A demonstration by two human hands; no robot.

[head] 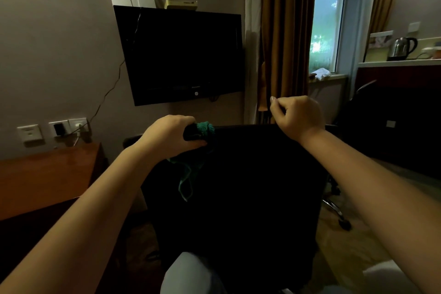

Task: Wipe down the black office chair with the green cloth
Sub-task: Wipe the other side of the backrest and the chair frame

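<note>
Left hand point(171, 132) grips soft, limp green knit cloth point(205, 127), bunched on top-left edge of black fabric office chair point(238, 186); loose tail dangles, so probably regrip tighter. Right hand point(298, 114) curled above chair's top-right; can't tell if holding anything.

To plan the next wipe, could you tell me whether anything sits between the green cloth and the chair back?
Nothing visible does: the left hand grips the green cloth right on the top edge of the black office chair.
</note>
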